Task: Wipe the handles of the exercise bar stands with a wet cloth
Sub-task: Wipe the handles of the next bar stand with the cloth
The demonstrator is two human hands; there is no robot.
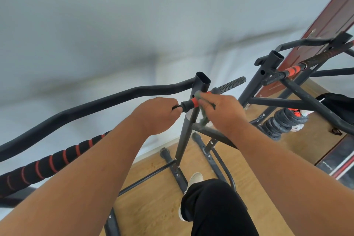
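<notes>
Both hands work the near stand's handle (pixel 191 103): left hand (pixel 156 116) grips its end, right hand (pixel 223 113) presses the green cloth (pixel 203 115) around it, wiping under way; next, probably the far stand's handle (pixel 283 73).

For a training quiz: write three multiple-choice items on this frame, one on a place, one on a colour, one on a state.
1. Where is the cloth?
A. on the floor
B. at the near handle
C. on the weight plates

2. What colour is the near handle's band?
A. orange-red
B. blue
C. yellow

3. What is the left hand doing?
A. hanging idle
B. lying flat on the floor
C. gripping the bar

Answers:
1 B, the right hand holds it against the handle.
2 A, orange-red shows beside the cloth.
3 C, its fingers curl round the bar.
</notes>
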